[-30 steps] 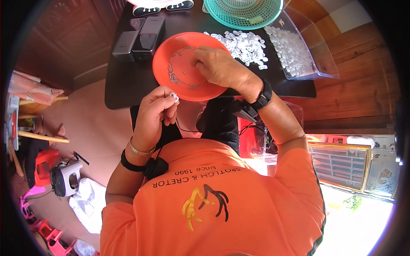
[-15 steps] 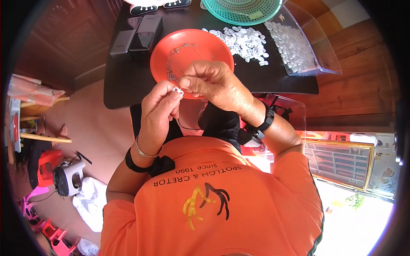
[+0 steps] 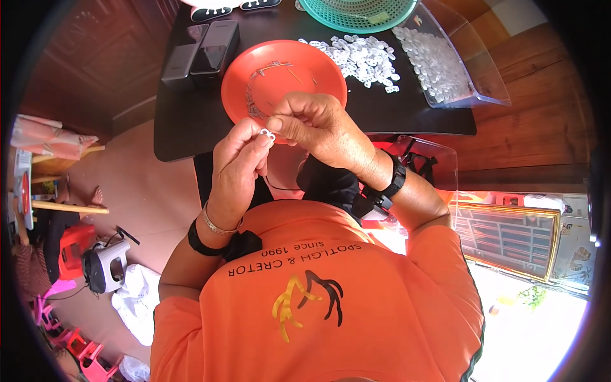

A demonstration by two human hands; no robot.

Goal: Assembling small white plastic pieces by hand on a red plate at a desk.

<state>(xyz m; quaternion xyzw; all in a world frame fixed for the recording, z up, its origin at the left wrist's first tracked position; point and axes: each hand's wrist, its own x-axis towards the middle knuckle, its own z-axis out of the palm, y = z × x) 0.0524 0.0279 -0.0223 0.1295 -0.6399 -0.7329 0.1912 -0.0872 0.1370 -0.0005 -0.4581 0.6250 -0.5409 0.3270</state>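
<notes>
Near the front rim of a red plastic bowl (image 3: 232,79), my left hand (image 3: 235,159) pinches a small white plastic piece with holes (image 3: 268,135) between thumb and fingertips. My right hand (image 3: 324,130) is closed in a pinch just beside that piece, thumb against the bent fingers. Whatever sits in its fingertips is too small to make out. Thin metal pins (image 3: 251,95) lie scattered inside the bowl, partly hidden by my hands. A heap of similar white pieces (image 3: 366,60) is spread on the dark table (image 3: 184,130), to the right of the bowl.
A clear plastic tray (image 3: 474,92) filled with whitish pieces stands at the table's right. Behind the heap is a green basket (image 3: 359,24). Grey-black boxy devices (image 3: 215,48) sit left of the bowl. At far left, another person's foot (image 3: 97,195) shows near a red stool (image 3: 76,245).
Both hands keep nearly the same pinch on the same spot. The table and its things appear slightly higher in the picture, as the view has shifted a little.
</notes>
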